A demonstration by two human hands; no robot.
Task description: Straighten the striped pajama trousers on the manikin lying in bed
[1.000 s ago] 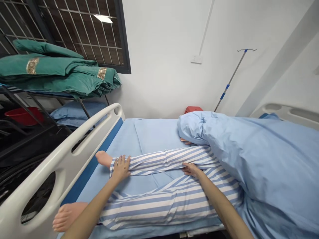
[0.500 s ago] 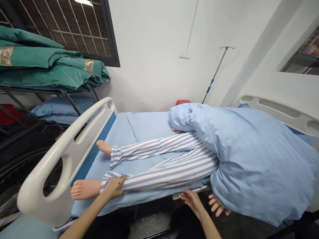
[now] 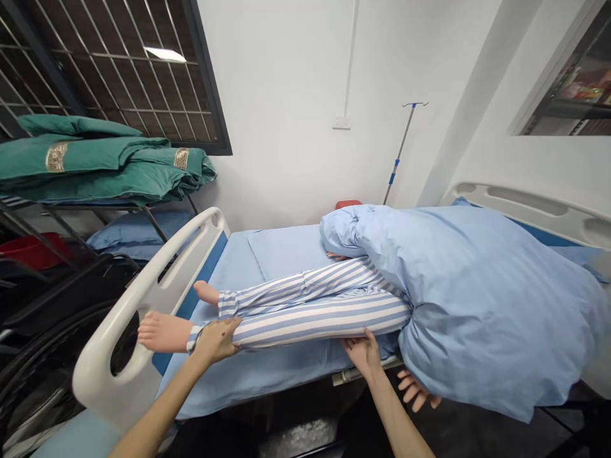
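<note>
A mannequin in blue-and-white striped trousers [image 3: 315, 321] lies on the bed, its upper body under a light blue quilt [image 3: 468, 292]. My left hand [image 3: 218, 341] is wrapped round the near leg just above the ankle, beside the bare near foot [image 3: 165, 332]. Under the same leg, around the knee or thigh, my right hand [image 3: 361, 351] is cupped against the cloth, its fingers partly hidden. The near leg looks raised off the sheet. Past it lies the far leg with its foot [image 3: 206, 292]. One mannequin hand [image 3: 416, 389] hangs out from the quilt's near edge.
The bed's white footboard [image 3: 107, 356] rises at the left, the headboard [image 3: 525, 200] at the right. An IV pole [image 3: 400, 152] stands behind the bed. Folded green covers [image 3: 105, 168] lie on a rack at left, with a wheelchair wheel [image 3: 42, 375] below.
Both my hands have moved from the far leg to the near leg. The right hand came from beside the bed to beneath the leg, which has shifted toward the far leg and upward.
</note>
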